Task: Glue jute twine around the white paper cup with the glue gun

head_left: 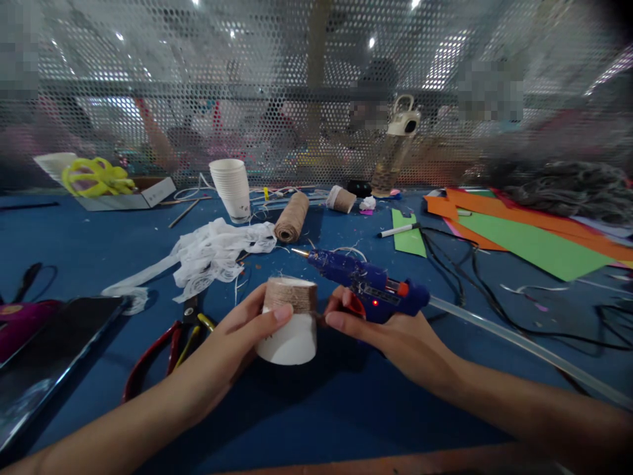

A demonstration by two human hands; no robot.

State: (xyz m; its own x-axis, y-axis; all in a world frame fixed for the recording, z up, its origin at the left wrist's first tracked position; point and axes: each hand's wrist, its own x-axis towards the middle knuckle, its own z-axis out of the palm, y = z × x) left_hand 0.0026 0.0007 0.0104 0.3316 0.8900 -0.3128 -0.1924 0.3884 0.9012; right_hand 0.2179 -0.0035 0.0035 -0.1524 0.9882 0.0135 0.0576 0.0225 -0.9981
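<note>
My left hand [257, 323] grips a white paper cup [291, 342] whose upper part is wrapped in brown twine [302, 297]. The thumb presses on the twine. In my right hand [380, 326] is a blue glue gun [351, 274], its nozzle pointing left above the cup and its small red light lit. A long clear glue stick [514, 340] runs out of its back. The right fingertips are close to the cup's right side; whether they pinch the twine's end I cannot tell. A spool of twine [293, 218] lies behind the cup.
White lace [212, 254] and pliers [185, 336] lie left, near a phone [54, 356]. Stacked paper cups [231, 188], a twine-wrapped cup [341, 199] and a bottle [393, 155] stand or lie before a perforated screen. Coloured sheets [539, 237] and black cables [487, 290] are at right.
</note>
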